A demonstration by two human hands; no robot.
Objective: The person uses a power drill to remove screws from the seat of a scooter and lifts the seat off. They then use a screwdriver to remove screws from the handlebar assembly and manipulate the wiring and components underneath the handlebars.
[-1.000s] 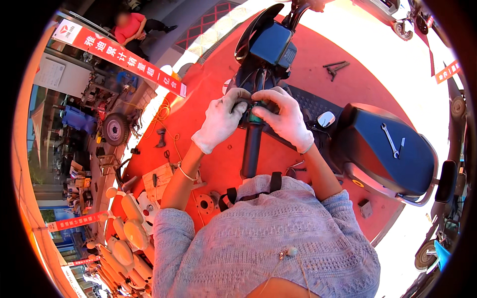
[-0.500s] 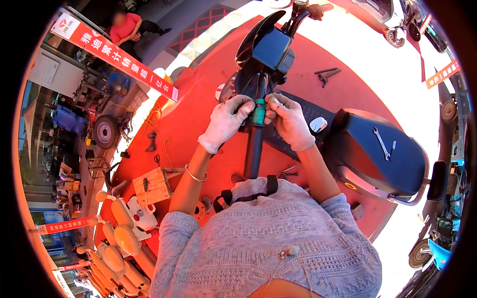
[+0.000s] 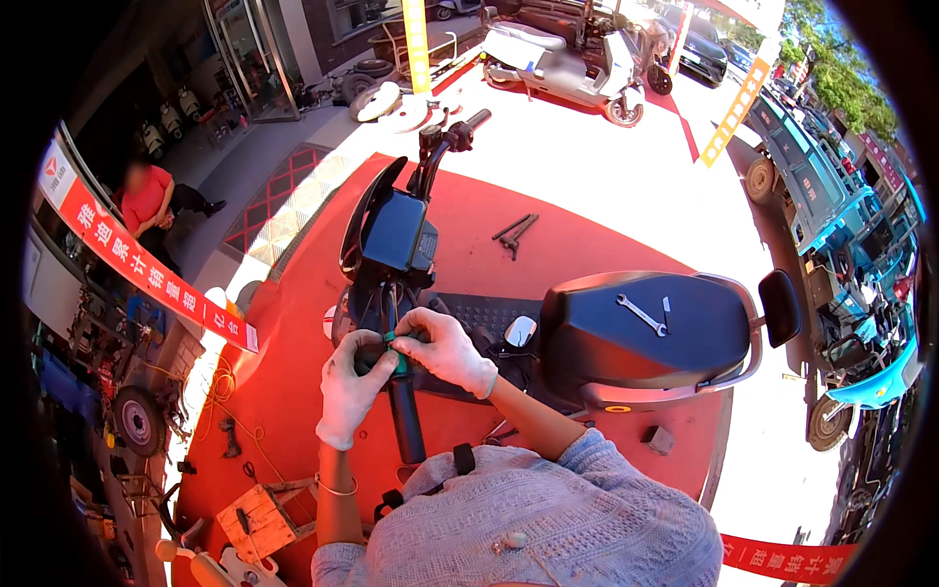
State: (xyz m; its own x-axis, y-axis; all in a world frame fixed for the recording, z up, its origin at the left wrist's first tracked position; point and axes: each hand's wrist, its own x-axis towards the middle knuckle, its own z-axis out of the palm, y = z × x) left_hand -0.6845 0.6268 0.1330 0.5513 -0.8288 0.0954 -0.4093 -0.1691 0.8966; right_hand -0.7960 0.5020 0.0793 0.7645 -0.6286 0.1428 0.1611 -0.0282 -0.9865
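Observation:
A band of green tape [image 3: 401,365] is wrapped round the scooter's handlebar, just above a long black handlebar grip [image 3: 406,428] that points toward me. My left hand [image 3: 348,391], in a white glove with bare fingertips, closes round the band from the left. From the right, my right hand [image 3: 448,350], gloved the same way, pinches at the band's upper edge. The fingers of both hands nearly meet and cover much of it. Ahead of them is the scooter's dark front panel [image 3: 394,233].
On the black seat [image 3: 577,338] lies an open-end wrench [image 3: 642,315]. A round-cornered mirror [image 3: 519,331] rests by the footboard. Black tools [image 3: 514,238] lie on the red mat [image 3: 469,201]. A wooden stool [image 3: 256,523] stands lower left; a seated person [image 3: 152,201] is far left.
My view has turned up and to the right, so the scooter sits lower and further left. My left fingers have closed over the tape, and my right hand has moved to its top edge.

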